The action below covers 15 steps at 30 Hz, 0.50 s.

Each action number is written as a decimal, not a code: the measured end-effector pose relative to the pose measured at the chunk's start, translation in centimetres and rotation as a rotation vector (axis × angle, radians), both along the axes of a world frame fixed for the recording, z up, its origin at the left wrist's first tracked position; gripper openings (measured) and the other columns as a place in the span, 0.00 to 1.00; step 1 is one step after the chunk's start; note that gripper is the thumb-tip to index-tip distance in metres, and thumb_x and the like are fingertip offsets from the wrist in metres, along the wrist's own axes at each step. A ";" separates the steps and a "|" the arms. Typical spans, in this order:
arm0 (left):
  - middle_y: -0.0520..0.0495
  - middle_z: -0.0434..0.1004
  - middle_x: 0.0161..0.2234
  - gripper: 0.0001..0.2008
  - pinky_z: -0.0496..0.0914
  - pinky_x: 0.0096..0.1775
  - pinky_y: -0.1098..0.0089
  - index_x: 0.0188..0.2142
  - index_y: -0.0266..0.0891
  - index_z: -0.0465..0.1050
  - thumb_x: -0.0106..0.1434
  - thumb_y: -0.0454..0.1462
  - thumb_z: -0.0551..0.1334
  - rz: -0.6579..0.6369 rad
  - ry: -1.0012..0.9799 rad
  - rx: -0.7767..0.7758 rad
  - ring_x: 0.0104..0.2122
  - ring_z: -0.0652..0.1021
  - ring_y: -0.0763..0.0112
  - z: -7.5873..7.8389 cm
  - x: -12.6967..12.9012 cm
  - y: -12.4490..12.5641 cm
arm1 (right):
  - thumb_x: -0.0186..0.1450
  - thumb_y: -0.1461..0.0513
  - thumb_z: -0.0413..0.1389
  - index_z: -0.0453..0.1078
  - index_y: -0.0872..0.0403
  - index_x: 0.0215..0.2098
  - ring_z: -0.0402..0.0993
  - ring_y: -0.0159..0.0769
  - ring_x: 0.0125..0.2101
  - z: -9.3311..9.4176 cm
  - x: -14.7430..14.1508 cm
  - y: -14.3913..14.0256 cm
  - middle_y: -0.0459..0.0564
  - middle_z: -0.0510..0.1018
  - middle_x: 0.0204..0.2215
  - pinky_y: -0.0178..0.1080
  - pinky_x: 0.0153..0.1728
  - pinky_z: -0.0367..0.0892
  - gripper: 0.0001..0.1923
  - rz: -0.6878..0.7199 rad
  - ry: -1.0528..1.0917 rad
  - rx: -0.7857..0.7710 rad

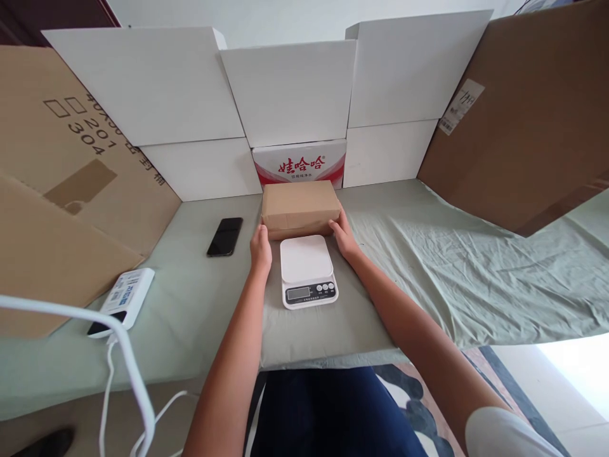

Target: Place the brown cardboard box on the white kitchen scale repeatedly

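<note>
A small brown cardboard box is between my two hands, just behind a white kitchen scale. My left hand presses on the box's left end, its thumb at the near corner. On the right end my right hand grips it, thumb on the front face and fingers along the side. The scale's plate has nothing on it, and its display and buttons face me. Whether the box rests on the cloth or is slightly raised cannot be made out.
A black phone lies left of the scale. Farther left are a white power bank and a white cable. White boxes and a printed carton wall the back; large cardboard sheets flank a green cloth.
</note>
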<state>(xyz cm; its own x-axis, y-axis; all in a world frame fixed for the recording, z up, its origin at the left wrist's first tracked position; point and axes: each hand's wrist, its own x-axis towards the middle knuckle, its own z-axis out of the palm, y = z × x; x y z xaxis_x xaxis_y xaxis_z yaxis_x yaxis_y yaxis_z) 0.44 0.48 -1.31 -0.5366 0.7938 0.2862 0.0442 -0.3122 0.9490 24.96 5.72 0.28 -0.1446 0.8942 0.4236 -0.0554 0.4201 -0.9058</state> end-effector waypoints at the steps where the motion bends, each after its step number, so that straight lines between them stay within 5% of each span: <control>1: 0.40 0.82 0.46 0.25 0.70 0.61 0.61 0.43 0.39 0.78 0.69 0.58 0.60 0.011 0.062 0.015 0.57 0.78 0.56 0.3 0.0 -0.3 | 0.68 0.47 0.55 0.58 0.44 0.73 0.50 0.45 0.77 0.0 0.0 -0.1 0.45 0.64 0.74 0.55 0.78 0.46 0.38 -0.015 -0.004 0.023; 6: 0.38 0.82 0.47 0.33 0.69 0.60 0.58 0.46 0.36 0.79 0.69 0.63 0.55 0.032 0.250 0.078 0.55 0.79 0.53 1.7 0.4 -1.7 | 0.68 0.40 0.55 0.50 0.44 0.76 0.42 0.45 0.79 0.2 -0.2 -0.5 0.47 0.56 0.77 0.53 0.79 0.42 0.44 -0.067 0.033 0.133; 10: 0.37 0.80 0.57 0.35 0.68 0.63 0.60 0.56 0.38 0.78 0.69 0.63 0.56 -0.020 0.160 0.126 0.62 0.76 0.54 2.6 0.9 -3.3 | 0.70 0.38 0.53 0.45 0.40 0.78 0.42 0.48 0.79 0.2 0.2 -1.8 0.48 0.53 0.78 0.56 0.79 0.42 0.44 -0.114 0.003 0.218; 15: 0.36 0.78 0.61 0.35 0.65 0.67 0.59 0.61 0.40 0.76 0.70 0.62 0.56 -0.082 0.047 0.105 0.66 0.74 0.54 2.2 1.7 -8.7 | 0.73 0.41 0.53 0.44 0.40 0.78 0.46 0.52 0.78 -0.7 2.0 -6.1 0.50 0.54 0.77 0.60 0.78 0.44 0.42 -0.104 -0.055 0.297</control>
